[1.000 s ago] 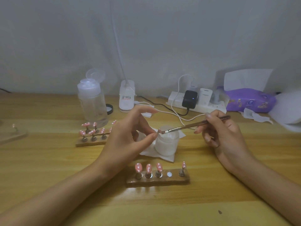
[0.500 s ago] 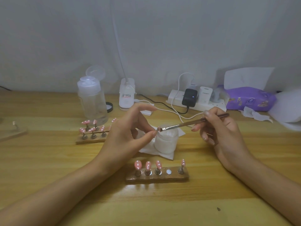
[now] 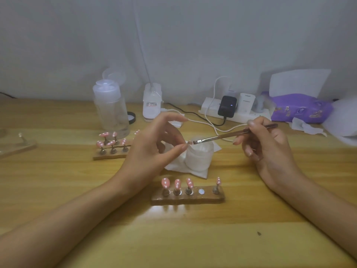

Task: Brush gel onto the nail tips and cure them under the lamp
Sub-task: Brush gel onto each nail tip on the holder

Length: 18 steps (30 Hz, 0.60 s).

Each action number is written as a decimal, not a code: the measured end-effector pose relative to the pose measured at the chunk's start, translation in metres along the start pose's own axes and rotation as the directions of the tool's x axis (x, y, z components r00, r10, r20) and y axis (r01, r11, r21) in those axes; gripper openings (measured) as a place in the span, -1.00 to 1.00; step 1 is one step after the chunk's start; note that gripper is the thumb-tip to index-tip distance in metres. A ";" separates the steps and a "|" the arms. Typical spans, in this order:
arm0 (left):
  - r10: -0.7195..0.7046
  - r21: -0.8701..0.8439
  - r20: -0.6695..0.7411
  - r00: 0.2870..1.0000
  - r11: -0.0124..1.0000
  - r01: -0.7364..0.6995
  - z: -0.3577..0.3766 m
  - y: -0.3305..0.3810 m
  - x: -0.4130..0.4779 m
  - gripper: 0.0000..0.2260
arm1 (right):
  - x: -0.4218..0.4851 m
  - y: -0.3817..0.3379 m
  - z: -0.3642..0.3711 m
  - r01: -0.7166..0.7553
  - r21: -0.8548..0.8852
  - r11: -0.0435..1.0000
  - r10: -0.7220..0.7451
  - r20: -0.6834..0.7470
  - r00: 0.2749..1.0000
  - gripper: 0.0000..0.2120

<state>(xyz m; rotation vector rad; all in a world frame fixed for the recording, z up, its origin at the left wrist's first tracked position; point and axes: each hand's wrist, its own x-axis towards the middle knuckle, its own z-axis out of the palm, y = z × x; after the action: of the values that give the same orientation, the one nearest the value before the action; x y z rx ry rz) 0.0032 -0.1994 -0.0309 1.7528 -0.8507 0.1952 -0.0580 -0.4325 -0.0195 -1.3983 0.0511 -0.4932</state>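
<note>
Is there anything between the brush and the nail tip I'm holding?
Nothing visible does. The brush in the right hand has its bristles right beside the nail tip pinched by the left hand; the white jar sits below or behind them, not between.

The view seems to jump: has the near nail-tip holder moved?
No. The near nail-tip holder lies in front of the white jar exactly as before; only the camera shifted.

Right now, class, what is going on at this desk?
A person is brushing gel on nail tips. The left hand pinches one nail tip over the white jar, while the right hand holds the brush, bristles at that tip. The near wooden holder carries four pink tips and one empty slot.
</note>
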 end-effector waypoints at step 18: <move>0.017 -0.227 0.209 0.978 0.973 0.031 -0.011 0.077 -0.004 -0.46 | 0.001 -0.001 0.002 -0.051 0.069 0.996 0.056 -0.071 0.996 -0.72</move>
<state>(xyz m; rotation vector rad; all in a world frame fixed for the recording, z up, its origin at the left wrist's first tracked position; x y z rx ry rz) -0.0454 -0.1966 0.0305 1.5766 -0.9786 -0.0933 -0.0566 -0.4316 -0.0177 -1.3092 0.1296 -0.4974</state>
